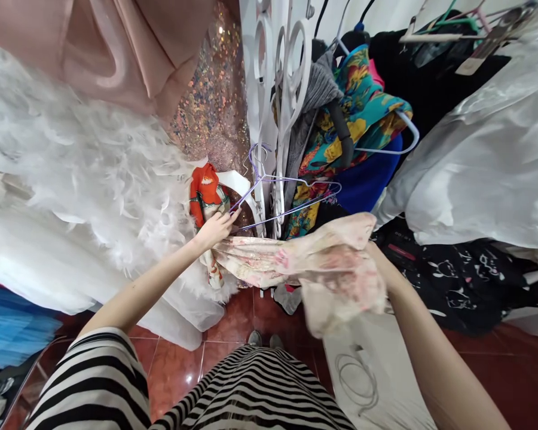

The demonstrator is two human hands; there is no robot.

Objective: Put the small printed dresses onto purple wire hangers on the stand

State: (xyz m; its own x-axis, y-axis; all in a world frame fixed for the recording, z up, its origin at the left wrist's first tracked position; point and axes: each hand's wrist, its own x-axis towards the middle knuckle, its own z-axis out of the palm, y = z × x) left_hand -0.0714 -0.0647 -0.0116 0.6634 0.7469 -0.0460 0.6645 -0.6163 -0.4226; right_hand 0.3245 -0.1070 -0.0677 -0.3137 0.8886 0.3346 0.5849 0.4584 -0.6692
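The left hand (218, 227) closes on one end of the purple hanger (278, 178); whether it also pinches the floral cloth (341, 266) is unclear. Cloth stretches across to the right hand (379, 261), which it mostly covers, so grip can't be told. Cloth looks not yet on the hanger; its right end is blurred.

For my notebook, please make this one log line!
left hand: touching purple hanger | right hand: mostly hidden behind floral cloth | nearby: white feathers

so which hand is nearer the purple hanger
Left. The left hand touches the hanger at its left end; the right hand, mostly hidden by the floral cloth, is beyond the hanger's right end.
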